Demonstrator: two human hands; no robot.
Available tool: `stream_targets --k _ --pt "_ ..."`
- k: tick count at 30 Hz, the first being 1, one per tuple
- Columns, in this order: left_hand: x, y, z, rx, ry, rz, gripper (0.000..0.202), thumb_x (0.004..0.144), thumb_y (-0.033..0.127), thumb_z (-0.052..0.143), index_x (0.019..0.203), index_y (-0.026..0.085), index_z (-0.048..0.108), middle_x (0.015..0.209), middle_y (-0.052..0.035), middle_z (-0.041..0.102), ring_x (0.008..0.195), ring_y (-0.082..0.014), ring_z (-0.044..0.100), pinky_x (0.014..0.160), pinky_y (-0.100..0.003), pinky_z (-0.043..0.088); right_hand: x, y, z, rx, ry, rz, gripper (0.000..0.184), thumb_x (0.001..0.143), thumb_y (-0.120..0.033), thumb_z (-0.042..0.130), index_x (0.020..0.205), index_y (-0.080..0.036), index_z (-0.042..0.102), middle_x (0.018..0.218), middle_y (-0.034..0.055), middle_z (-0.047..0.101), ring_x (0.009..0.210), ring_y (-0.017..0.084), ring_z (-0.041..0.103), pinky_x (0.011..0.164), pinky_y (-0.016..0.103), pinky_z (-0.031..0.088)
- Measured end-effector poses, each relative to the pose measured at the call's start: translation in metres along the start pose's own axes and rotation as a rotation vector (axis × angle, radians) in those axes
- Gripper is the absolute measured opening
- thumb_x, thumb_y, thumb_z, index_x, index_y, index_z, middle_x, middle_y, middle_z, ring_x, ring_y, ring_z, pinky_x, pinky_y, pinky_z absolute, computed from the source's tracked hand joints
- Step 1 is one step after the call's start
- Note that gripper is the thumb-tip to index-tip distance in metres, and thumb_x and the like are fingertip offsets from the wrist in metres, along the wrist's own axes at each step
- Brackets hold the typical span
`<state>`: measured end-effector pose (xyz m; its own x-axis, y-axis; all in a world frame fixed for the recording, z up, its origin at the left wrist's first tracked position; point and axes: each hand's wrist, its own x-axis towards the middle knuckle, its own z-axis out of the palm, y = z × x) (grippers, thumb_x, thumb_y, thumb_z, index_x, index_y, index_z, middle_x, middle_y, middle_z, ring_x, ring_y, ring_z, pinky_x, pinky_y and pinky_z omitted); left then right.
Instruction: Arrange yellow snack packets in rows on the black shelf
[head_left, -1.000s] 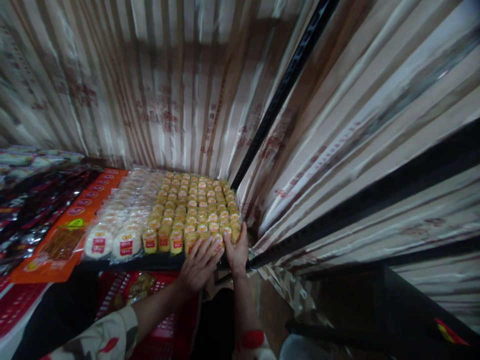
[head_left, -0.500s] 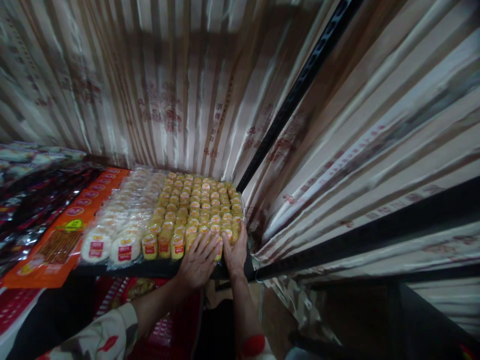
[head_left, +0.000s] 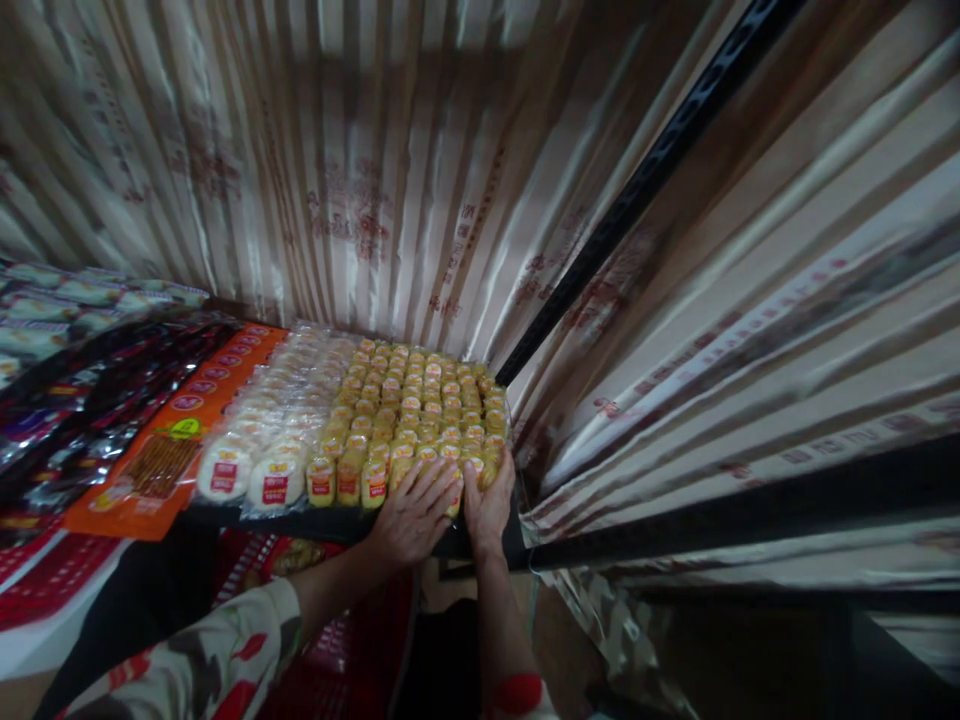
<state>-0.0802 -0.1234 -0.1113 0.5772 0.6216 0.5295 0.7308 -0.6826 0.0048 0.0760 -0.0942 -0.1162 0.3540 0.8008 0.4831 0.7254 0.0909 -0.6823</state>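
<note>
Rows of small yellow wrapped snack packs (head_left: 409, 420) fill the right end of a dark shelf (head_left: 315, 522). My left hand (head_left: 412, 510) lies flat on the front row of these packs, fingers stretched out and pressing on them. My right hand (head_left: 489, 505) rests beside it at the shelf's front right corner, fingers laid against the last yellow packs there. Both hands touch the packs and neither lifts one. White round packs with red labels (head_left: 251, 465) sit just left of the yellow ones.
Orange packets (head_left: 161, 450) and dark shiny packets (head_left: 67, 400) lie further left on the shelf. Striped plastic sheeting (head_left: 375, 180) hangs behind and to the right. A black upright post (head_left: 637, 190) rises from the shelf's right corner. Red packages (head_left: 345, 640) lie below.
The view has swung a little left and down, so shelf and hands sit further right in the picture. Both hands stay pressed on the front yellow packs.
</note>
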Motion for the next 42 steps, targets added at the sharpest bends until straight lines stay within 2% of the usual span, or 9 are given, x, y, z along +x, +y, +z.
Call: stream_targets --k 5,9,15,19,24,30,35,39,42 --pt "-0.002 0.001 -0.005 -0.022 -0.005 0.011 0.050 0.091 0.038 0.039 0.137 0.019 0.036 0.149 -0.0075 0.026 0.139 -0.0225 0.018 0.114 -0.045 0.012 -0.004 -0.002 -0.003 -0.052 0.054 0.021 0.079 0.081 -0.058 0.044 0.138 -0.005 0.027 0.138 0.0235 0.036 0.128 0.032 0.034 0.103 0.047 0.031" --pt "-0.011 -0.001 -0.007 0.007 0.018 -0.013 0.049 0.092 0.033 0.038 0.139 0.020 0.033 0.150 -0.0069 0.025 0.138 -0.0212 0.019 0.114 -0.044 0.011 -0.012 -0.002 -0.006 -0.090 0.082 0.006 0.077 0.083 -0.057 0.040 0.139 -0.006 0.025 0.138 0.0238 0.035 0.128 0.032 0.033 0.101 0.049 0.031" --pt "-0.026 -0.015 -0.011 0.045 -0.019 -0.070 0.051 0.091 0.039 0.040 0.139 0.027 0.032 0.149 -0.0059 0.026 0.138 -0.0266 0.018 0.111 -0.048 0.011 -0.025 -0.004 -0.004 -0.226 0.019 -0.103 0.088 0.078 -0.064 0.045 0.142 -0.009 0.020 0.143 0.0264 0.023 0.132 0.037 0.025 0.098 0.055 0.032" --pt "-0.023 -0.021 -0.014 0.044 -0.057 -0.046 0.049 0.092 0.039 0.038 0.139 0.028 0.032 0.150 -0.0048 0.026 0.139 -0.0248 0.017 0.112 -0.048 0.008 -0.027 -0.005 0.001 -0.281 0.003 -0.120 0.088 0.079 -0.063 0.043 0.143 -0.009 0.018 0.143 0.0275 0.020 0.132 0.038 0.023 0.096 0.057 0.033" --pt "-0.018 -0.027 -0.016 0.019 -0.068 -0.011 0.051 0.092 0.039 0.037 0.140 0.027 0.030 0.150 -0.0043 0.025 0.139 -0.0243 0.016 0.112 -0.047 0.007 -0.025 -0.004 0.005 -0.278 0.006 -0.102 0.089 0.080 -0.064 0.042 0.144 -0.011 0.012 0.144 0.0271 0.019 0.132 0.039 0.023 0.095 0.058 0.034" --pt "-0.015 -0.032 -0.023 -0.010 -0.084 -0.012 0.049 0.092 0.036 0.037 0.140 0.027 0.031 0.151 -0.0029 0.023 0.139 -0.0234 0.015 0.112 -0.046 0.010 -0.025 -0.006 0.007 -0.255 -0.002 -0.082 0.089 0.079 -0.065 0.042 0.144 -0.009 0.015 0.143 0.0284 0.020 0.131 0.041 0.024 0.094 0.060 0.033" --pt "-0.017 -0.030 -0.025 -0.004 -0.046 -0.017 0.048 0.091 0.037 0.039 0.138 0.028 0.035 0.149 -0.0039 0.027 0.138 -0.0229 0.018 0.113 -0.046 0.009 -0.024 -0.009 0.004 -0.223 0.016 -0.075 0.094 0.077 -0.068 0.043 0.144 -0.009 0.013 0.144 0.0277 0.019 0.133 0.039 0.020 0.098 0.060 0.029" --pt "-0.021 -0.030 -0.024 0.017 -0.022 -0.045 0.048 0.090 0.036 0.040 0.137 0.027 0.036 0.149 -0.0047 0.028 0.138 -0.0231 0.020 0.113 -0.046 0.009 -0.024 -0.011 0.000 -0.215 0.058 -0.057 0.098 0.074 -0.070 0.044 0.143 -0.008 0.014 0.143 0.0285 0.020 0.133 0.040 0.021 0.098 0.059 0.028" --pt "-0.028 -0.033 -0.029 0.039 0.009 -0.116 0.048 0.090 0.036 0.042 0.137 0.026 0.038 0.148 -0.0063 0.029 0.138 -0.0259 0.020 0.112 -0.048 0.011 -0.025 -0.014 -0.003 -0.215 0.063 -0.035 0.098 0.075 -0.070 0.044 0.143 -0.007 0.014 0.142 0.0292 0.022 0.131 0.040 0.024 0.097 0.058 0.031"
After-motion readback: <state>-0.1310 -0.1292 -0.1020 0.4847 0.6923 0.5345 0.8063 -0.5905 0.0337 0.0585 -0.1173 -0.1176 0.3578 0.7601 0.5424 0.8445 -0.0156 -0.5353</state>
